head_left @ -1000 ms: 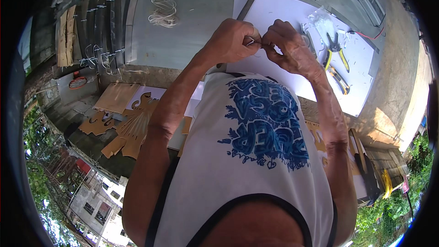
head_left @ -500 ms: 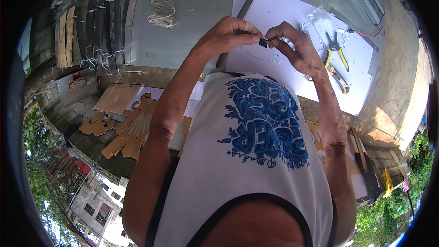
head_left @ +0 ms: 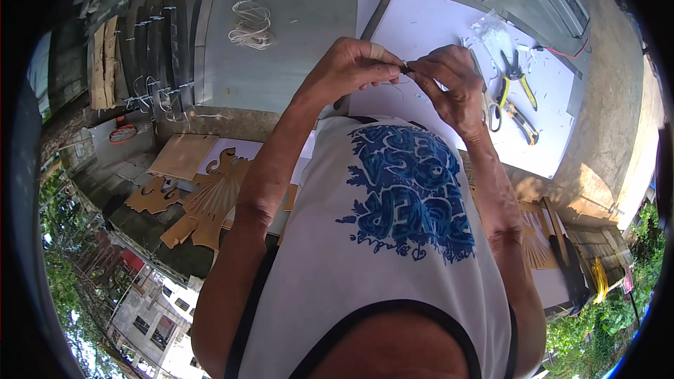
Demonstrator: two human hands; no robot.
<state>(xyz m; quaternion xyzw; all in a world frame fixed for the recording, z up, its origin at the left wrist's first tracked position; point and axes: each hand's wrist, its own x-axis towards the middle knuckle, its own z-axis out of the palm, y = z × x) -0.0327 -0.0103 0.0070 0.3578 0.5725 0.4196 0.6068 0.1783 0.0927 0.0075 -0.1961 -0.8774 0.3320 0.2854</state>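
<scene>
My left hand (head_left: pixel 354 69) and my right hand (head_left: pixel 449 84) meet above a white sheet (head_left: pixel 414 14) on the table. Between their pinched fingertips is a small black piece (head_left: pixel 405 69), mostly covered by the fingers; its kind cannot be made out. A thin wire hangs below the fingers, and I cannot tell where it joins. Beside my right hand lie scissors (head_left: pixel 496 118), partly hidden by it. Farther right on the sheet rest yellow-and-black pliers (head_left: pixel 518 88) and a yellow-and-black utility knife (head_left: pixel 521 125).
A coil of white wire (head_left: pixel 250 28) lies on the grey tabletop, left of a long dark bar (head_left: pixel 385 1). A clear plastic bag (head_left: pixel 493 31) sits near the pliers. Dark strips with wires (head_left: pixel 156 49) line the left side. Brown cut-out panels (head_left: pixel 210 196) lie below, at left.
My right hand has turned and its fingers have closed in over the black piece, which shows less now. More of the scissors shows beside my right wrist. My left hand stays nearly in place.
</scene>
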